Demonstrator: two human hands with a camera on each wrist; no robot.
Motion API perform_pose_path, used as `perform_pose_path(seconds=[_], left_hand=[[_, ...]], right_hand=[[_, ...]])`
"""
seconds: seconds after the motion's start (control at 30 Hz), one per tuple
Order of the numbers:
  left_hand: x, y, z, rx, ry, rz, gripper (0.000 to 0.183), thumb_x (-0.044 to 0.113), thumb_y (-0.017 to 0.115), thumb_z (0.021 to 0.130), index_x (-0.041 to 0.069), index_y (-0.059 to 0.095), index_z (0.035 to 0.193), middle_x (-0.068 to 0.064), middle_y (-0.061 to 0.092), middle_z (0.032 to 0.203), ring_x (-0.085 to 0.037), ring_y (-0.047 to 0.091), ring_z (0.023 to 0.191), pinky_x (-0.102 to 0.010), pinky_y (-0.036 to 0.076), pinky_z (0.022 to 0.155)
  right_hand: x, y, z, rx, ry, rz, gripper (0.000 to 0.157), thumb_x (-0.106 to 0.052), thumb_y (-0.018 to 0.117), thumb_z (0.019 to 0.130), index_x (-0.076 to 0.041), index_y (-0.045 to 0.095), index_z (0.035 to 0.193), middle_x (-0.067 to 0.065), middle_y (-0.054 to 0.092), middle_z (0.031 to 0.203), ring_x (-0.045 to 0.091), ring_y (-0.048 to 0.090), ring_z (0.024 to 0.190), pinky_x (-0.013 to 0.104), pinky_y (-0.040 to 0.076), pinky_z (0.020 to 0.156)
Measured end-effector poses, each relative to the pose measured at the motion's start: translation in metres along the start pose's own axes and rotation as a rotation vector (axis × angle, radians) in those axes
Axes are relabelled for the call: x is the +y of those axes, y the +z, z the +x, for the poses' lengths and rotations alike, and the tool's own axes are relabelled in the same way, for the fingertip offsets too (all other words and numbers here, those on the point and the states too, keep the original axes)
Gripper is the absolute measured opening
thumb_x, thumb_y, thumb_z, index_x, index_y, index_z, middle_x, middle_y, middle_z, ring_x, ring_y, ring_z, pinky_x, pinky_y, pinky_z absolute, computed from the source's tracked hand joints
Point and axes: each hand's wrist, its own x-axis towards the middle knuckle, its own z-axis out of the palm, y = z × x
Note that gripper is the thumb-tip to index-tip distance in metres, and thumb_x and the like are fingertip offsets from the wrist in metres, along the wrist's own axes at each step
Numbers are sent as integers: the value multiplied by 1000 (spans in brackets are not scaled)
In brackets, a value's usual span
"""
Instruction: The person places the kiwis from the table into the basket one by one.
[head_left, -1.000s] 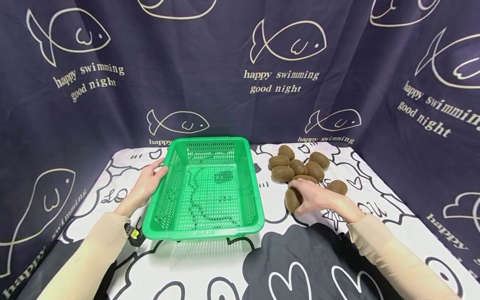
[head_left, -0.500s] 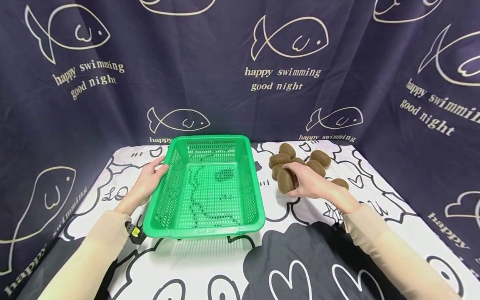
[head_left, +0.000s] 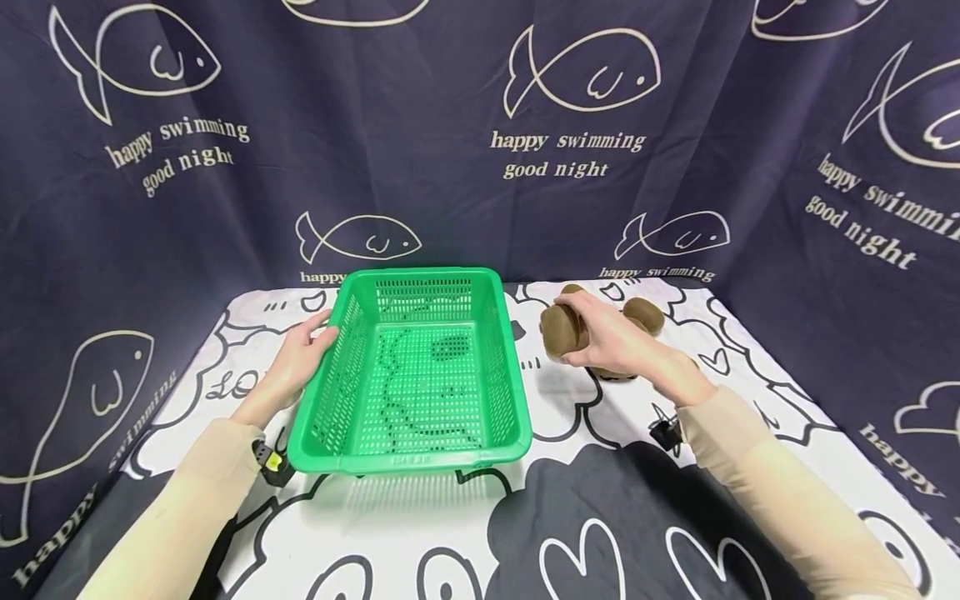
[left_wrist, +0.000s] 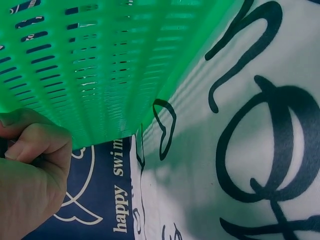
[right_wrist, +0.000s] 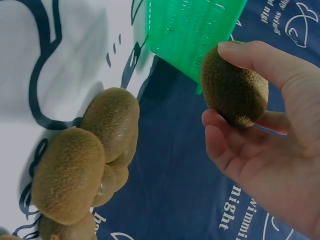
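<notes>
Green basket (head_left: 408,463): one. Left hand (head_left: 297,362): one. Right hand (head_left: 611,337): one. Kiwifruit (right_wrist: 235,85): at least six; overlap prevents an exact total. Tabletop (head_left: 412,525): one.

From my side, I see the basket (head_left: 408,462) on the bench (head_left: 408,529), left of the kiwis (head_left: 643,315); the curtain (head_left: 420,150) is behind them.

I have two pale-sleeved arms (head_left: 783,492) stretched forward in my view.
From the lower left, the left forearm (head_left: 168,512) slants inward, and the bare left hand (head_left: 298,364) grips with bent fingers (left_wrist: 47,137). From the lower right, the right forearm (head_left: 750,450) angles in; the right hand (head_left: 618,337) is raised in a grip, thumb (right_wrist: 252,54) on one side, curved fingers (right_wrist: 216,142) opposite.
</notes>
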Motion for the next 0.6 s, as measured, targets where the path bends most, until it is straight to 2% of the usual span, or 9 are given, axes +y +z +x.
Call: perform_pose_path(seconds=[0.1,0.33,0.6], left_hand=[[3,0,-1,4,-5,-4,56,25,38,104,6,21,154,-36,54,120,-5,64,66,-37,64,67],[3,0,-2,11,7,8,56,26,39,104,6,22,154,-35,55,119,-8,65,70,-25,62,62],[2,0,-1,12,-4,-7,56,25,39,104,7,22,154,-36,55,121,-8,65,71,-30,64,66]], right_hand=[[-2,0,5,12,-17,9,77,-9,84,63,4,49,130,20,57,122,32,56,108,46,50,95],[-12,-2,15,16,-21,-13,80,-15,86,62,3,49,131,18,59,120,29,57,105,44,50,92],[-24,0,32,20,-61,-2,78,-18,86,63,3,51,129,14,60,111,25,57,94,38,51,82]])
